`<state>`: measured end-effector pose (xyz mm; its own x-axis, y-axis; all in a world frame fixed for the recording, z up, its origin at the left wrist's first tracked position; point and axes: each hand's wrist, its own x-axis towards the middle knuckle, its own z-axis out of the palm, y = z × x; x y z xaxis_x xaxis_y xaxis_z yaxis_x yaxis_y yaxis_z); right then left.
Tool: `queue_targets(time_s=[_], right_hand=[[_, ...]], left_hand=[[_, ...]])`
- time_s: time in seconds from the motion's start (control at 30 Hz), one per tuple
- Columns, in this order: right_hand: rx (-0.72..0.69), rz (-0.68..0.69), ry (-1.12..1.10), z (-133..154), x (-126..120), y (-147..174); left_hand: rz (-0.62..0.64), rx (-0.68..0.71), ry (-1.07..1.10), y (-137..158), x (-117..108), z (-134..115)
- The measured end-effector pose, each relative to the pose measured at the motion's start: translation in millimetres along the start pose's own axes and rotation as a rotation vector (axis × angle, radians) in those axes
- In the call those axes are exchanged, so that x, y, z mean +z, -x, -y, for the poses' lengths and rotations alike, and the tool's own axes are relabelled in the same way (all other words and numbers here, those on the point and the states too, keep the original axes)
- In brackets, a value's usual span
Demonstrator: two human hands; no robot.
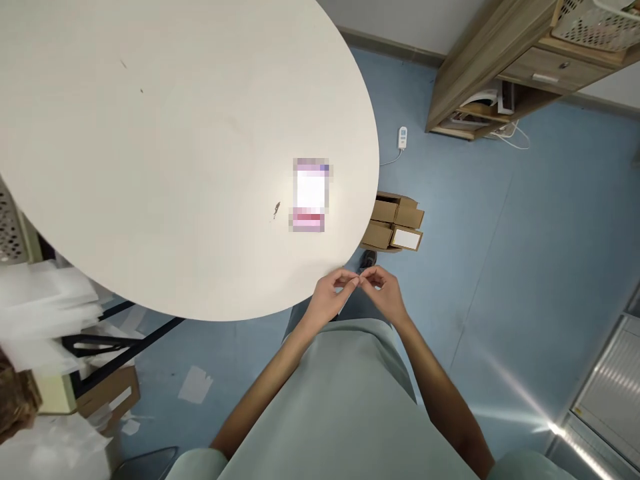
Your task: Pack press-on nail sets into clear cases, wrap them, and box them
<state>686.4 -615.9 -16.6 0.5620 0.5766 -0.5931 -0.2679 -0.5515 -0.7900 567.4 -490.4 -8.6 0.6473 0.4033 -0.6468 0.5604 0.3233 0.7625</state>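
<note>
My left hand (334,292) is at the near right edge of the round table, its thumb and forefinger pinched together. Fingertip to fingertip with it, my right hand (384,291) makes the same pinch, just off the edge. Whatever lies between the fingertips, if anything, is too small to make out. Up the tabletop from my hands lies a pixelated rectangular item (310,192), white in the middle with pinkish bands at both ends; its kind cannot be told. The pale round table (200,167) has a dark mark left of that item.
Open cardboard boxes (393,223) stand on the blue floor by the table's right side. A white power strip (402,138) with a cord lies beyond them. At upper right is a wooden cabinet (490,63). White plastic sheets (45,310) and another carton (113,393) crowd the left.
</note>
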Motion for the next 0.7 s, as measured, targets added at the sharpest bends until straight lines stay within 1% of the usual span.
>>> queue_targets(time_s=[0.07,0.2,0.23,0.33,0.4,0.5,0.6,0.7], right_hand=[[0.030,0.011,-0.015,16.5,33.5,5.1],[0.073,0.040,0.007,39.1,95.6,10.6],[0.069,0.043,0.011,42.0,108.2,11.1],[0.049,0.069,0.024,45.9,136.9,10.4],[0.032,0.089,0.032,46.0,149.1,8.0],[0.013,0.110,0.026,45.7,159.8,1.5],[0.006,0.124,0.018,45.7,164.3,-6.9],[-0.021,0.142,0.030,45.7,164.9,-15.0]], left_hand=[[-0.016,-0.030,0.002,8.4,-36.7,-5.2],[0.049,-0.096,-0.033,21.3,-104.3,-11.3],[0.094,-0.131,-0.049,23.4,-118.5,-11.7],[0.127,-0.178,-0.070,25.8,-151.8,-8.8],[0.132,-0.186,-0.086,24.5,-166.3,-3.8],[0.127,-0.205,-0.101,20.7,-179.2,4.4],[0.112,-0.229,-0.114,17.5,-184.9,9.0],[0.075,-0.250,-0.120,15.5,-185.6,7.9]])
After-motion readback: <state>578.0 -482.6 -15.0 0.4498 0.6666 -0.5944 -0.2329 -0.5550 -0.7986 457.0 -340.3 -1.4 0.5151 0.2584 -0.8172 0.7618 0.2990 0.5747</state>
